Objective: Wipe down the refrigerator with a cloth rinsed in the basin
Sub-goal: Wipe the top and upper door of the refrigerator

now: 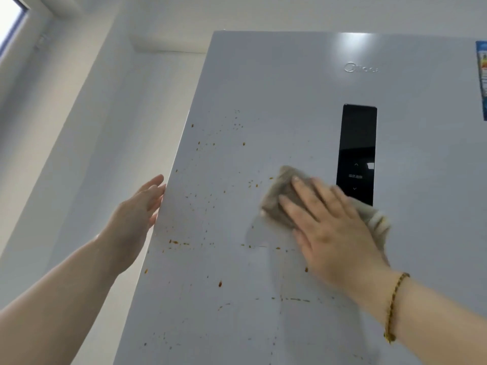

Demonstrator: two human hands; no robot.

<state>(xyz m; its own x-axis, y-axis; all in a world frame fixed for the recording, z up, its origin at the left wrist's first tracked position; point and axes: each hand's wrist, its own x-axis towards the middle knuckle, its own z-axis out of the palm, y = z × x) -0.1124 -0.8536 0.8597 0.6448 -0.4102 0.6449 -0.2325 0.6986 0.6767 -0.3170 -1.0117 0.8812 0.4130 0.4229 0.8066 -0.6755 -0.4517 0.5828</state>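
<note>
A tall white refrigerator (263, 101) fills the view, its door speckled with small brown splashes (220, 283) across the left and lower part. My right hand (332, 227) presses flat on a grey-brown cloth (279, 196) against the door, just left of the black control panel (357, 154); part of the cloth sticks out to the right of the hand. My left hand (137, 214) rests with fingers apart on the refrigerator's left edge, holding nothing. The basin is out of view.
A white wall (105, 127) runs along the refrigerator's left side, with a window (10, 19) at the top left corner. A blue label (482, 80) sticks to the door's right edge. A beaded bracelet circles my right wrist.
</note>
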